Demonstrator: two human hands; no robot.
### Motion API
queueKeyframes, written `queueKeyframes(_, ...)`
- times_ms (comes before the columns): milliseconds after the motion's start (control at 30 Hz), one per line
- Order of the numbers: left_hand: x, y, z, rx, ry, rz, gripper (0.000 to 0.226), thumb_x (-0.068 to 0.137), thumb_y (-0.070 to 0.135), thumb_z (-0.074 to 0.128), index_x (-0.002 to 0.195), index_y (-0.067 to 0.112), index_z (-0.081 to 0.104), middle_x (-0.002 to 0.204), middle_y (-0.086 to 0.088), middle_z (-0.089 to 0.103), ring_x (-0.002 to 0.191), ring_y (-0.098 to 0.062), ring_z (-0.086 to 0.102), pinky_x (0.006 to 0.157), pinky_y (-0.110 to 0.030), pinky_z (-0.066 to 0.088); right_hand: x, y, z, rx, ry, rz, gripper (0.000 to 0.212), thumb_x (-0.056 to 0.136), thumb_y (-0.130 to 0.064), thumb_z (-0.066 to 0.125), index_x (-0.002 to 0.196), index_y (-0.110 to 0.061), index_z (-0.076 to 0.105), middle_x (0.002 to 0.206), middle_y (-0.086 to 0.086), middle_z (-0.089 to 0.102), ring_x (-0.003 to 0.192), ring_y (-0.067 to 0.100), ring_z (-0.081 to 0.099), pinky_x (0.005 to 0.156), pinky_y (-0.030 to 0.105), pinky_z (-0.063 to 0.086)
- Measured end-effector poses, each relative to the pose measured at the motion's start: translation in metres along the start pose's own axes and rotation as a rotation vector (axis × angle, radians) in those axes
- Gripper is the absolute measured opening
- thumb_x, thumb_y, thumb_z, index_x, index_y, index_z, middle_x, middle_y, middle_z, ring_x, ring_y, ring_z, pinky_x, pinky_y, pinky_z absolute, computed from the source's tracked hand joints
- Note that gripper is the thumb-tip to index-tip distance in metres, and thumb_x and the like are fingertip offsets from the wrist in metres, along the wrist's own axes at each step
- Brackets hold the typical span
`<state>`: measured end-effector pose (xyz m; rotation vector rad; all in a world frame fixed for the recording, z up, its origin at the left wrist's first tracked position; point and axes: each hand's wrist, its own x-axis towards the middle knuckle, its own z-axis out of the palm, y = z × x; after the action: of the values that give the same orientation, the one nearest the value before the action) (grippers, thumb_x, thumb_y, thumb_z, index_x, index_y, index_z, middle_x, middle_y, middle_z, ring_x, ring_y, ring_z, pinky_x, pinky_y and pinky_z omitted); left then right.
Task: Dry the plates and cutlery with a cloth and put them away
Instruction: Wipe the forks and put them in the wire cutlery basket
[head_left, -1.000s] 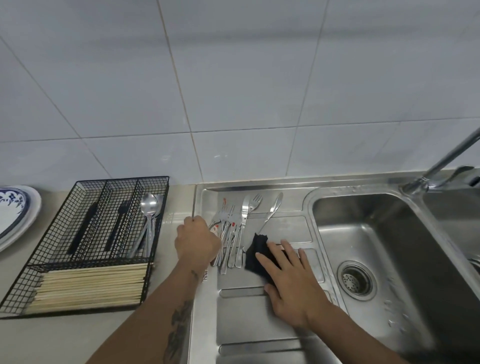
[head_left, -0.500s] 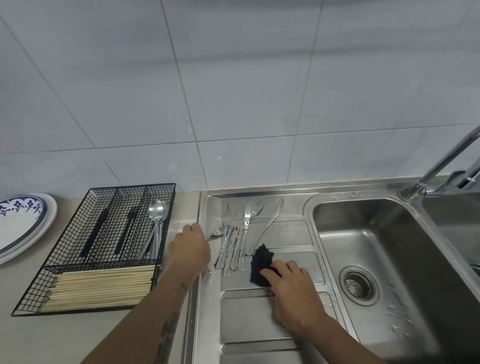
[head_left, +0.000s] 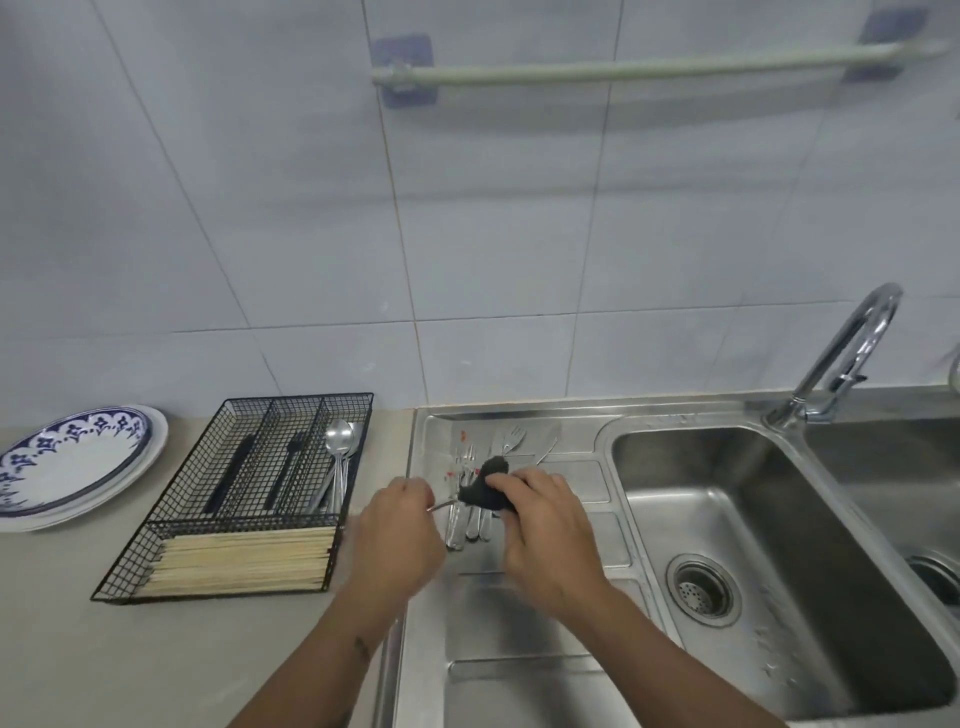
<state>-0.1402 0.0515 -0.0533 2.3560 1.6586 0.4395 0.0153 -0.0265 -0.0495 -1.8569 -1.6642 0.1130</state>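
My left hand (head_left: 397, 525) grips the handle of a piece of steel cutlery (head_left: 442, 504) above the sink's draining board (head_left: 524, 613). Its far end is wrapped in a black cloth (head_left: 485, 491), which my right hand (head_left: 545, 530) holds; whether it is a fork or a spoon is hidden. Several more forks and other steel cutlery (head_left: 470, 483) lie side by side on the board under the hands. To the left stands a black wire cutlery tray (head_left: 244, 493) with spoons (head_left: 340, 457), dark-handled pieces and chopsticks (head_left: 244, 561). Blue-patterned plates (head_left: 72, 462) are stacked at far left.
The sink basin (head_left: 769, 545) with its drain lies right of the draining board, a chrome tap (head_left: 841, 353) behind it. A second basin (head_left: 904, 483) is at far right. A towel rail (head_left: 649, 65) hangs on the tiled wall. Beige countertop (head_left: 104, 665) runs along the left.
My left hand has lifted one piece from the row. My right hand has picked the black cloth up off the board and closed it around that piece. The camera has tilted up.
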Motion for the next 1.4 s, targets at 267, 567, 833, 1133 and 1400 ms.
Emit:
queueKeyframes(267,-0.038,0.033,-0.023,-0.356,0.111,0.062,0.012,0.089,0.015,0.068,0.097,0.024,0.067,0.093,0.012,0.064,0.089,-0.009,0.062,0.08,-0.027,0.053,-0.025,0.012,-0.017,-0.274,-0.066,-0.064,0.076,0.06,-0.007,0.074,0.132,-0.023,0.054,0.135,-0.005,0.054,0.124,0.023,0.047,0.092,0.038,0.044)
queueKeyframes(567,-0.056,0.051,-0.021,-0.329,0.079,0.097,0.012,0.091,0.018,0.066,0.095,0.029,0.068,0.091,0.014,0.065,0.084,-0.005,0.06,0.078,-0.029,0.054,-0.058,0.043,-0.049,-0.406,-0.075,0.068,0.077,0.056,-0.007,0.067,0.131,-0.02,0.056,0.132,-0.001,0.058,0.123,0.024,0.048,0.093,0.038,0.046)
queueKeyframes(833,-0.057,0.07,-0.017,-0.309,-0.077,0.146,0.019,0.095,0.018,0.061,0.097,0.033,0.073,0.087,0.015,0.069,0.082,-0.009,0.064,0.077,-0.032,0.056,-0.082,0.029,-0.06,-0.292,0.051,-0.065,0.069,0.065,-0.008,0.053,0.134,-0.016,0.053,0.137,0.003,0.054,0.125,0.025,0.048,0.099,0.041,0.042)
queueKeyframes(1133,-0.064,0.083,-0.016,-0.435,-0.221,0.068,0.013,0.089,0.03,0.07,0.077,0.036,0.069,0.061,0.015,0.057,0.059,0.0,0.053,0.061,-0.022,0.041,-0.094,0.039,-0.069,-0.329,0.087,-0.1,0.062,0.073,-0.008,0.043,0.133,-0.015,0.054,0.137,0.004,0.055,0.126,0.026,0.047,0.098,0.041,0.042)
queueKeyframes(1400,-0.07,0.082,-0.013,-0.543,-0.342,0.008,0.012,0.094,0.021,0.066,0.09,0.025,0.077,0.06,0.012,0.059,0.058,-0.002,0.051,0.057,-0.016,0.04,-0.103,0.052,-0.075,-0.346,0.148,-0.007,0.064,0.067,-0.004,0.047,0.129,-0.015,0.059,0.134,0.004,0.058,0.121,0.027,0.051,0.094,0.041,0.045)
